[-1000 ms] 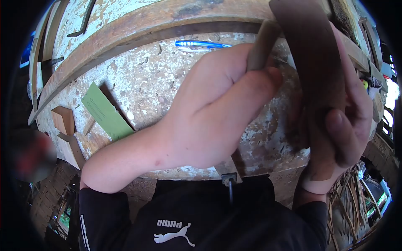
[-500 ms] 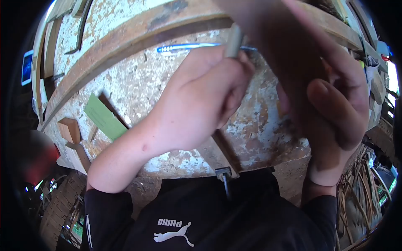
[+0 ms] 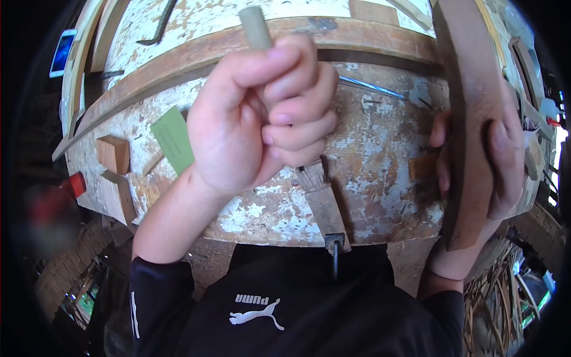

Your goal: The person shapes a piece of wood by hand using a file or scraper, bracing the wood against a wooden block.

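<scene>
My left hand is closed in a fist around a grey-brown round stick, whose blunt end stands out above the thumb. The rest of the stick is hidden in the fist. At the right, my right hand grips a long, slightly curved wooden piece, fingers on one side and thumb on the other. It is held up over the bench. Behind my left hand lies a blue pen. Below the fist, a wooden strip reaches the near edge beside a metal clamp.
A long curved wooden rail spans the bench. At the left are a green sheet, wooden blocks and a phone. A small tan piece lies near my right hand. Wood strips are piled at lower right.
My left hand has lifted and turned, so its curled fingers now face me, still around the stick. The wooden piece in my right hand has swung rightward, more upright and away from the left hand.
</scene>
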The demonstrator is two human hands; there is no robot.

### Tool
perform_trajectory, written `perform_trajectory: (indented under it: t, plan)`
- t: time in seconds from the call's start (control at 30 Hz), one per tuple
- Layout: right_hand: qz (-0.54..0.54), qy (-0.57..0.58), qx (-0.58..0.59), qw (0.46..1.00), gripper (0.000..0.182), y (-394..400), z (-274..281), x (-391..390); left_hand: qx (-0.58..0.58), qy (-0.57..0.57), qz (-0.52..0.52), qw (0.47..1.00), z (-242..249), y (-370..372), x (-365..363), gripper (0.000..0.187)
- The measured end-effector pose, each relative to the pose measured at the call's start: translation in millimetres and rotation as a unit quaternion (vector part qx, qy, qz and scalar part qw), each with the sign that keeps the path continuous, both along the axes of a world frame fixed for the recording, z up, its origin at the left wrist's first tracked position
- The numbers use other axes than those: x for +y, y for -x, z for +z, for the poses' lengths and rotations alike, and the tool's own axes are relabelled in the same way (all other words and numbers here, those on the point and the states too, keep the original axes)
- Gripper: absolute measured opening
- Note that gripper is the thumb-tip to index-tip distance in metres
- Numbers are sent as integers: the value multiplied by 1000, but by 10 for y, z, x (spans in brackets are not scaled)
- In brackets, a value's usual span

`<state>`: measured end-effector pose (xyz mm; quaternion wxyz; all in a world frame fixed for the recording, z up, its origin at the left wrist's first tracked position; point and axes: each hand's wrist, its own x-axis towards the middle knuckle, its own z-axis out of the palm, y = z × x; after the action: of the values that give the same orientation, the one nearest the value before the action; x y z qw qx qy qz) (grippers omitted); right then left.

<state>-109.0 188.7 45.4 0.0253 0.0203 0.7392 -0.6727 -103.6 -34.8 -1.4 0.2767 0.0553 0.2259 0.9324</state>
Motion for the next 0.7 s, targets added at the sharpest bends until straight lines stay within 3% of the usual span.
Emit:
perform_trajectory:
  t: [0.13,0.23,0.27,0.37,0.5,0.53,0.6,0.7]
  plan:
    - [61,18,-23,998,77,5,-40,49,109,152,46,981,-77,-158,-13,45]
    - [89,44,-36,994,77,-24,-34,-13,17,52,11,998,-141,-143,11,42]
    - [163,65,-66,982,77,19,-37,97,-9,32,11,999,-147,-145,10,40]
    - [154,96,-63,981,80,-11,-28,25,-11,-39,15,999,-252,-189,-7,38]
    - [95,-10,-5,995,86,-215,133,-210,-11,-56,82,995,-211,-276,-28,36]
    - [147,-34,-28,988,98,-233,166,-134,7,-63,74,995,-225,-279,-33,36]
    - [186,-88,11,978,99,-246,134,-65,43,-73,56,995,-232,-272,-32,34]
    - [205,-152,22,967,101,-214,206,-104,-29,70,51,996,-30,-320,-27,29]
